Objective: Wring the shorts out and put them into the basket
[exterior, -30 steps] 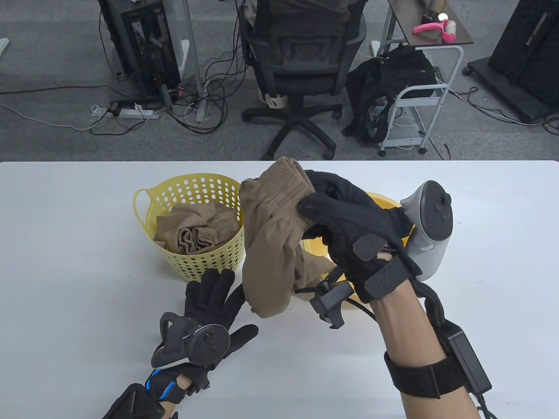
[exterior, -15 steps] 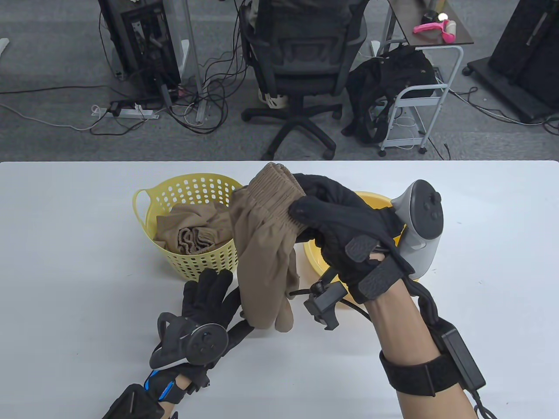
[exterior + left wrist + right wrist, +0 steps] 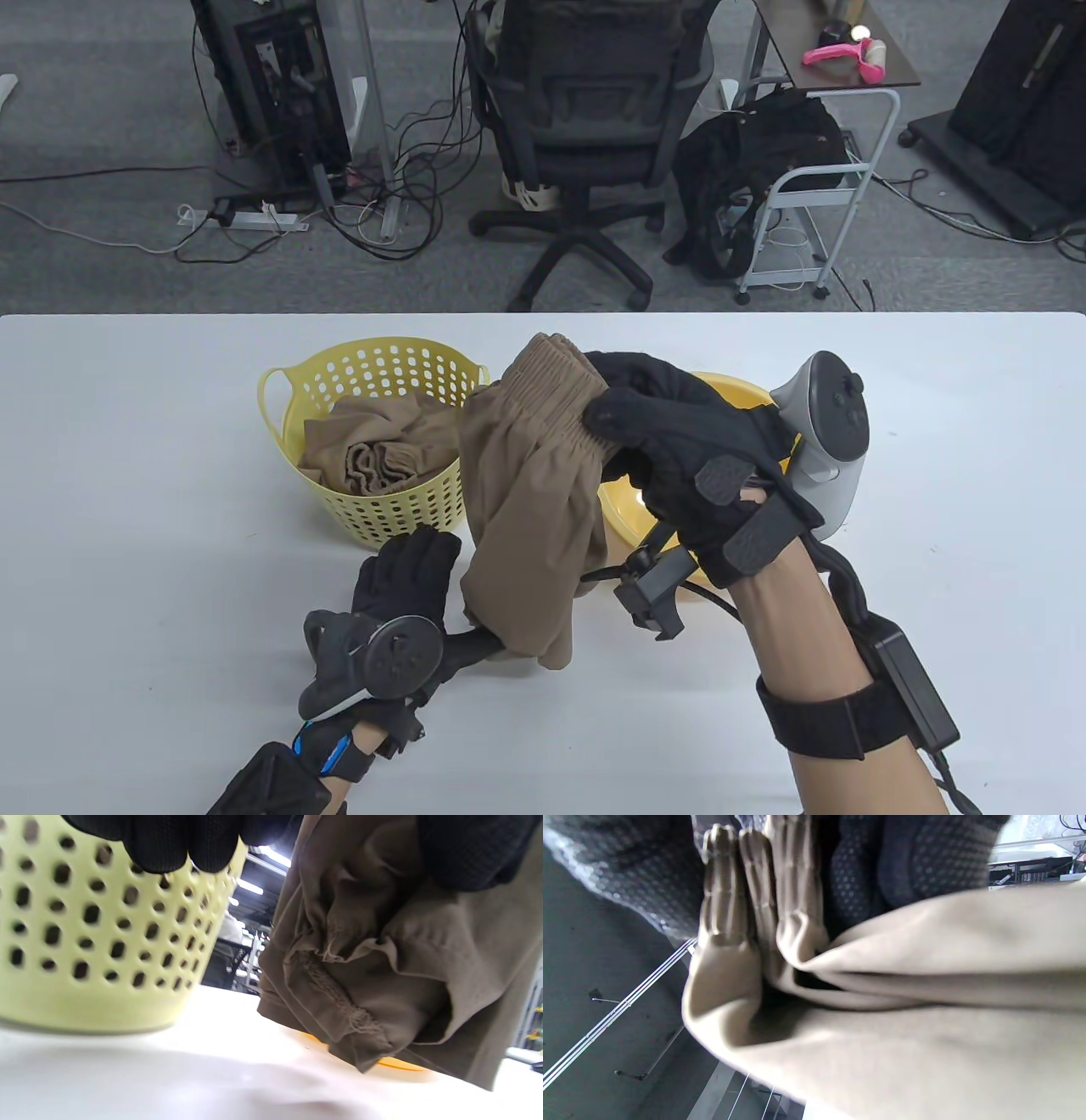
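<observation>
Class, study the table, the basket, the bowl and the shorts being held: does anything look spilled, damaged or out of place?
Nothing stands out. The right hand grips the shorts by the waistband above the table, beside the upright basket, which holds another garment. The left hand touches the hem. No spill shows around the bowl.

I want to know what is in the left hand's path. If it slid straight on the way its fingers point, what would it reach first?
Probably the yellow perforated basket. The left hand points its fingers away from the person at the basket's near wall, close ahead. The hanging shorts lie beside the thumb, not in that line; depth is uncertain.
</observation>
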Demonstrator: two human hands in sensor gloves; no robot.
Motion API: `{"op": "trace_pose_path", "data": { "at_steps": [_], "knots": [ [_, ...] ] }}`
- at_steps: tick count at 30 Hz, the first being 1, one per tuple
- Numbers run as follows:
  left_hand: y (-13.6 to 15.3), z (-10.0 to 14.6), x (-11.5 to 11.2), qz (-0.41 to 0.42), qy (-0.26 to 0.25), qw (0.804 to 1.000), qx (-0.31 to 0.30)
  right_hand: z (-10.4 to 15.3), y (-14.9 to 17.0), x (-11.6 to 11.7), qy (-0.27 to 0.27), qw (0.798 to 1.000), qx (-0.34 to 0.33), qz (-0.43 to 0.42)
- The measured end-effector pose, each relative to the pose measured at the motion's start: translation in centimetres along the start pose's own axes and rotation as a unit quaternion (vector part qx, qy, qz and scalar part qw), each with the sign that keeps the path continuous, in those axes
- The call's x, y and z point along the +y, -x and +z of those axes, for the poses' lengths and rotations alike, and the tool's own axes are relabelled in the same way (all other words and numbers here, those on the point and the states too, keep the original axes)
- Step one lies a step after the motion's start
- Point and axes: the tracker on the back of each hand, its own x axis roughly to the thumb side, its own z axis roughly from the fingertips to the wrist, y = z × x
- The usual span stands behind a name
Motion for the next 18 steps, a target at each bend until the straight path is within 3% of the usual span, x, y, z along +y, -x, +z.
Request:
{"op": "trace_pose_path", "data": {
  "at_steps": [5, 10, 18],
  "knots": [
    [-0.4, -0.6, -1.0, 0.097, 0.039, 0.994, -0.026, 0.1, 0.2, 0.4, -0.019, 1.000, 0.005, -0.009],
    [-0.1, -1.2, -2.2, 0.210, 0.080, 0.973, -0.052, -0.1, 0.3, 1.4, -0.038, 0.999, 0.006, -0.021],
    [0.7, -1.7, -2.7, 0.293, 0.085, 0.950, -0.063, -0.9, 0.9, 2.7, -0.055, 0.998, 0.000, -0.030]
  ]
}}
